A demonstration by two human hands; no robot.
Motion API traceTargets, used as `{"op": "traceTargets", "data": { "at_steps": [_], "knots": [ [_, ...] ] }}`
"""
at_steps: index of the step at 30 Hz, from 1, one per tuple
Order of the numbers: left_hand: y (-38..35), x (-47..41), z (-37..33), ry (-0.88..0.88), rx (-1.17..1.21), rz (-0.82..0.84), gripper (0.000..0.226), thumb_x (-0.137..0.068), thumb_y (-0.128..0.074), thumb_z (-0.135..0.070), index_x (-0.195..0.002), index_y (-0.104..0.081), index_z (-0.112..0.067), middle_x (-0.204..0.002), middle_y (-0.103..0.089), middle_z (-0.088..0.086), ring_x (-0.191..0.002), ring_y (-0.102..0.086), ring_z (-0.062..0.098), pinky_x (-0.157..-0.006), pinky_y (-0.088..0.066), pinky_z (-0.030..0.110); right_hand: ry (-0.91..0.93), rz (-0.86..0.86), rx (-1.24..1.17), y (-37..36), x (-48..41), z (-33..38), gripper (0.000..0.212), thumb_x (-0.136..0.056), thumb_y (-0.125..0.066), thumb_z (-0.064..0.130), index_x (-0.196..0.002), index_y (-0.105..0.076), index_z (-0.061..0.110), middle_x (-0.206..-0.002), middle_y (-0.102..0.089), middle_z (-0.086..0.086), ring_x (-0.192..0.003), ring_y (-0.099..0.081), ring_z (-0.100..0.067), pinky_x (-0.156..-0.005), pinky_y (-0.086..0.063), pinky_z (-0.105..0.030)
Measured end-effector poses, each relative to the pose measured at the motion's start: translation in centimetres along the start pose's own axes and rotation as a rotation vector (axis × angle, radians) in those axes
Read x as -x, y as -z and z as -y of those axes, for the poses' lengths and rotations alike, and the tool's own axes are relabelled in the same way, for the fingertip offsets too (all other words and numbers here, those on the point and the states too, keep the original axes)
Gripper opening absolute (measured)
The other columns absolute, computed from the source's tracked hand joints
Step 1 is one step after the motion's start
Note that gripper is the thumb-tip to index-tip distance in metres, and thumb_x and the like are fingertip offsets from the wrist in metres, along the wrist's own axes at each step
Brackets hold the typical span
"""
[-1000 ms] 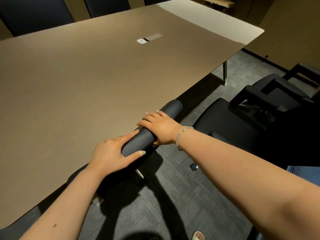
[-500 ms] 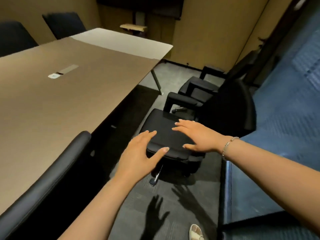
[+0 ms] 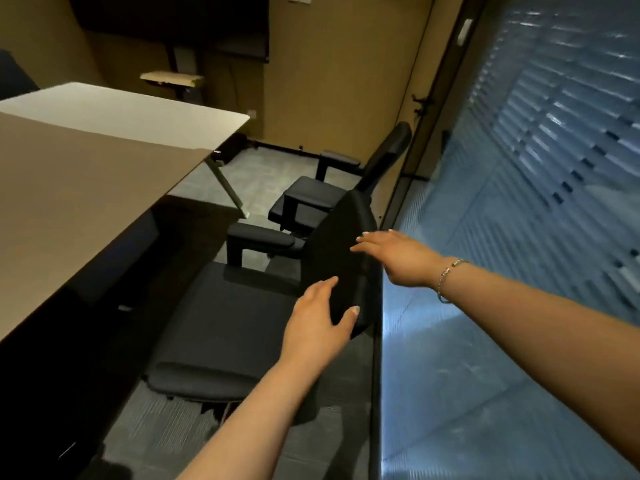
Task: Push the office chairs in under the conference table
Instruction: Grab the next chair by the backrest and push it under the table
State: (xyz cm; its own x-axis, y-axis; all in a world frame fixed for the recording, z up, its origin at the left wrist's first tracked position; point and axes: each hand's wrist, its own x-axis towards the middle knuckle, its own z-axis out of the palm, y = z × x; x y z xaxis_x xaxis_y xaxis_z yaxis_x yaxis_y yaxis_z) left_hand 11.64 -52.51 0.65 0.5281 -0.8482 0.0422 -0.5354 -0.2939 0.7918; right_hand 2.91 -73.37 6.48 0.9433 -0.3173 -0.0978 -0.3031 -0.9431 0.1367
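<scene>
A black office chair [image 3: 228, 327] stands pulled out from the brown conference table [image 3: 79, 188], its seat facing the table and its backrest [image 3: 341, 244] near the glass wall. My left hand [image 3: 320, 322] is open at the lower edge of that backrest, thumb spread, close to touching it. My right hand [image 3: 398, 258] is open at the backrest's upper right side, fingers stretched out over its edge. A second black chair [image 3: 311, 199] stands farther back, also away from the table.
A glass wall with blinds [image 3: 519, 237] runs along the right, close behind both chairs. A slanted table leg [image 3: 227, 187] stands at the far corner. A dark screen on a stand [image 3: 180, 26] is against the far wall. Grey carpet lies between table and chairs.
Both hands let go of the first chair's back at the table edge. My view turned right, and both open hands moved from over the seat up to this chair's backrest.
</scene>
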Motion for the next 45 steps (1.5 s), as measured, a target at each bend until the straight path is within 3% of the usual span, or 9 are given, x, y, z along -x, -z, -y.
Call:
{"op": "traceTargets", "data": {
  "at_steps": [9, 17, 23, 32, 35, 39, 45],
  "knots": [
    [-5.0, -10.6, -0.8, 0.120, -0.106, 0.124, 0.099, -0.087, -0.066, -0.055, -0.157, -0.003, -0.028, -0.167, -0.003, 0.009, -0.149, -0.019, 0.034, -0.113, -0.034, 0.050, -0.027, 0.020, 0.045, -3.7, -5.7, -7.8, 0.094, -0.077, -0.064, -0.011, -0.151, -0.025, 0.031, -0.162, -0.021, -0.003, -0.148, -0.019, -0.026, -0.118, -0.025, -0.046],
    [-8.8, -15.4, 0.6, 0.027, -0.241, 0.299, 0.129, -0.073, -0.076, -0.061, -0.148, 0.027, -0.042, -0.165, 0.020, 0.009, -0.151, -0.004, 0.040, -0.113, -0.029, 0.064, -0.026, 0.076, 0.069, -6.0, -9.8, -9.6, 0.096, -0.079, -0.071, -0.003, -0.152, -0.021, 0.034, -0.164, -0.013, -0.001, -0.151, -0.006, -0.023, -0.121, -0.017, -0.049],
    [-10.1, -16.5, 1.2, 0.147, -0.112, 0.358, 0.123, -0.075, -0.075, -0.040, -0.149, 0.023, -0.041, -0.166, 0.015, -0.002, -0.152, 0.008, 0.036, -0.114, -0.029, 0.064, 0.086, 0.097, 0.152, -8.5, -12.9, -11.4, 0.093, -0.080, -0.076, 0.007, -0.152, -0.024, 0.035, -0.165, -0.008, -0.001, -0.151, 0.003, -0.025, -0.120, -0.003, -0.058],
    [-7.0, -17.0, 4.0, 0.121, -0.063, 0.288, 0.111, -0.077, -0.066, -0.053, -0.154, 0.013, -0.035, -0.168, 0.006, -0.002, -0.153, 0.002, 0.028, -0.118, -0.023, 0.058, 0.285, 0.118, 0.137, -8.8, -18.2, -11.7, 0.089, -0.078, -0.076, 0.007, -0.149, -0.030, 0.035, -0.163, -0.017, -0.003, -0.151, 0.004, -0.027, -0.119, -0.010, -0.059],
    [-4.4, -17.8, 5.7, 0.118, -0.086, 0.247, 0.112, -0.075, -0.067, -0.060, -0.156, 0.007, -0.036, -0.168, -0.001, -0.004, -0.153, -0.007, 0.023, -0.118, -0.027, 0.049, 0.325, 0.128, 0.122, -8.0, -20.8, -10.1, 0.086, -0.079, -0.074, 0.006, -0.148, -0.031, 0.035, -0.162, -0.020, -0.003, -0.150, 0.003, -0.027, -0.119, -0.007, -0.061],
    [-1.2, -17.6, 8.3, 0.092, -0.098, 0.105, 0.107, -0.073, -0.071, -0.053, -0.156, -0.004, -0.039, -0.166, -0.013, -0.008, -0.147, -0.026, 0.015, -0.111, -0.038, 0.040, 0.376, 0.112, 0.096, -7.4, -24.4, -7.8, 0.084, -0.077, -0.076, 0.006, -0.146, -0.036, 0.034, -0.159, -0.026, -0.004, -0.150, -0.001, -0.029, -0.116, -0.002, -0.063],
    [2.7, -18.0, 10.6, 0.115, -0.063, 0.031, 0.104, -0.071, -0.070, -0.049, -0.156, -0.011, -0.039, -0.165, -0.018, -0.010, -0.144, -0.031, 0.011, -0.107, -0.042, 0.038, 0.408, 0.134, 0.126, -6.0, -28.8, -4.3, 0.084, -0.078, -0.076, 0.008, -0.146, -0.035, 0.036, -0.159, -0.026, -0.003, -0.150, -0.002, -0.029, -0.115, -0.002, -0.064]
  ]
}}
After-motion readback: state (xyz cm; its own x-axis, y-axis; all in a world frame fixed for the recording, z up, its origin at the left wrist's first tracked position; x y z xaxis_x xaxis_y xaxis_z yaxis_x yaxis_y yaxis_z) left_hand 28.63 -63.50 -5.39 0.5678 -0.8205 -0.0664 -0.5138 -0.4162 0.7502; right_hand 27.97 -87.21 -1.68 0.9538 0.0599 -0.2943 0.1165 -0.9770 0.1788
